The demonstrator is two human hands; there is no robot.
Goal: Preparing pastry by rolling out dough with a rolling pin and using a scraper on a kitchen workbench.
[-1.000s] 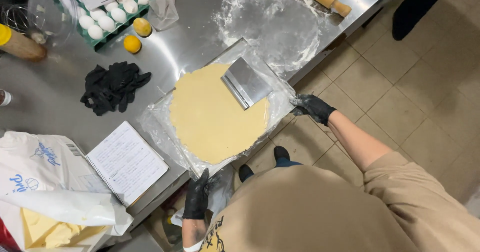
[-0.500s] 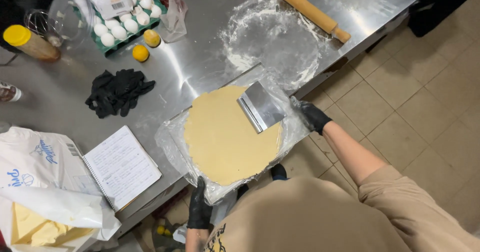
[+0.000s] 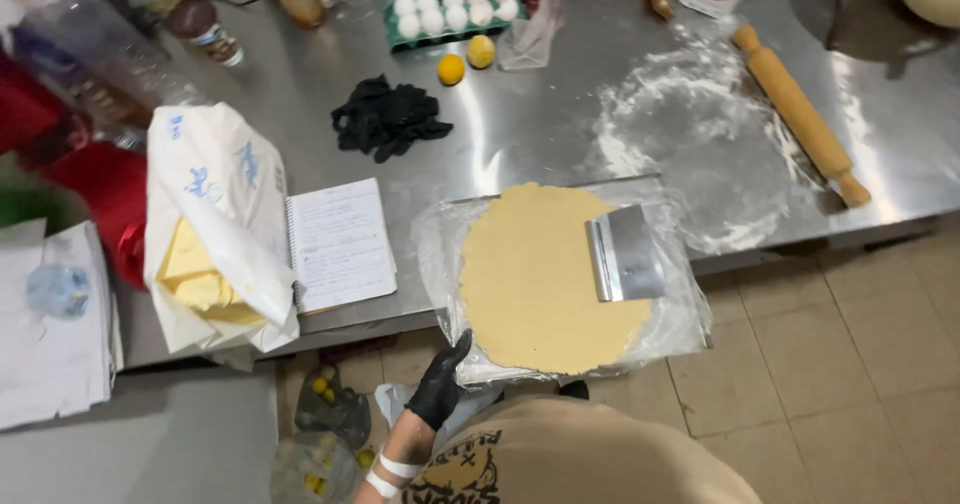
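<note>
The steel table (image 3: 560, 134) fills the upper frame. In the middle, a flat tray (image 3: 690, 309) wrapped in clear film overhangs the table's near edge, carrying a round sheet of dough (image 3: 535, 284). A metal scraper (image 3: 625, 254) lies on the dough's right half. At the left sits a white bag (image 3: 215, 214) holding yellow blocks, with an open notebook (image 3: 340, 244) just beside it. A rolling pin (image 3: 800, 114) lies at the upper right next to a floury patch (image 3: 700, 134); a crumpled black glove (image 3: 388, 119) rests at upper centre, below an egg carton (image 3: 455, 9).

The tray looks to be in the middle of being lifted or carried. To do that well, it should be kept level so the dough does not slide or crease and the loose scraper does not slip off, with support shared across both sides.

The gloved left hand (image 3: 440, 389) grips the tray's lower left corner, thumb up over the film, other fingers hidden beneath, so whether they are spread I cannot tell. The dough's edge lies just right of the thumb, apart from it. The right hand is out of view.
</note>
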